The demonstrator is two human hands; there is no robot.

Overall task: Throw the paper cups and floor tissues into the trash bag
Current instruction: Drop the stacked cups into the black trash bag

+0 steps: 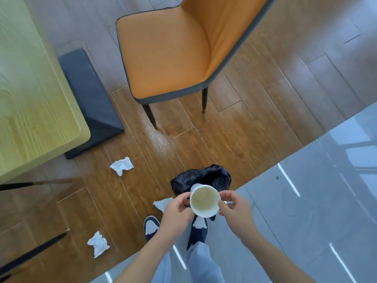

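A white paper cup with a stained yellowish inside is held upright between both hands, just above and in front of the black trash bag that lies open on the wooden floor. My left hand grips the cup's left rim and my right hand pinches its right rim. Three crumpled white tissues lie on the floor: one tissue near the table corner, one tissue at the lower left, and one tissue partly hidden behind my left hand.
An orange chair stands ahead, a light wooden table fills the left side, with a dark flat base under it. Dark chair legs cross the lower left. My shoes stand at the wood-to-grey-tile edge.
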